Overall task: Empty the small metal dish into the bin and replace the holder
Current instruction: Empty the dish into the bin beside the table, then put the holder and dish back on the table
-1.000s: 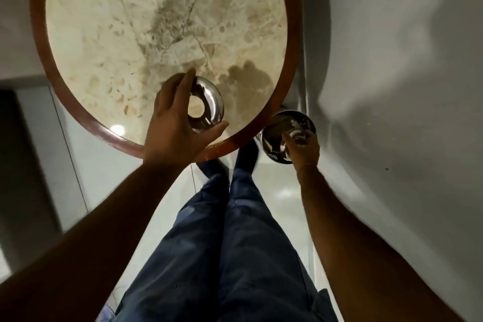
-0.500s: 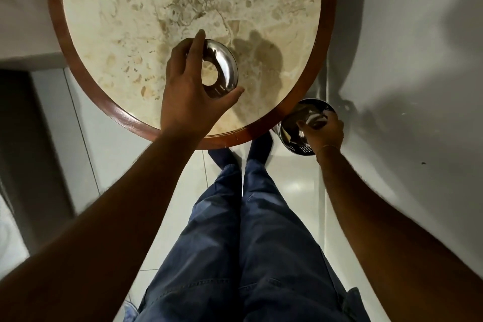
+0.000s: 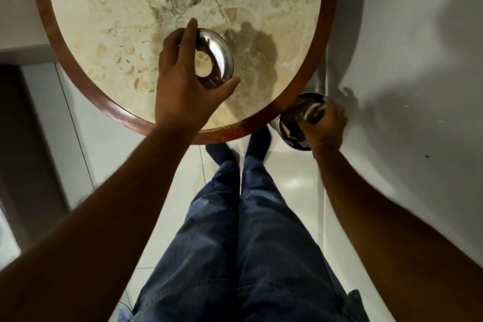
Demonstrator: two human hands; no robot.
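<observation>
A shiny ring-shaped metal holder (image 3: 219, 56) with a round hole in its middle rests on the marble table (image 3: 109, 23). My left hand (image 3: 183, 81) grips its near left edge, thumb and fingers around the rim. Down on the floor to the right stands a perforated metal bin (image 3: 290, 123), partly under the table's edge. My right hand (image 3: 324, 123) is over the bin's mouth, closed on the small metal dish (image 3: 313, 111), which is tilted into the bin and mostly hidden by my fingers.
The round table has a red-brown wooden rim (image 3: 125, 117). A grey wall (image 3: 418, 60) runs close along the right. My legs in blue jeans (image 3: 235, 230) stand on the pale tiled floor (image 3: 104, 144) below the table.
The view has shifted, so table and bin sit lower and further right. My left hand stays on the holder. My right hand has sunk closer over the bin with the dish.
</observation>
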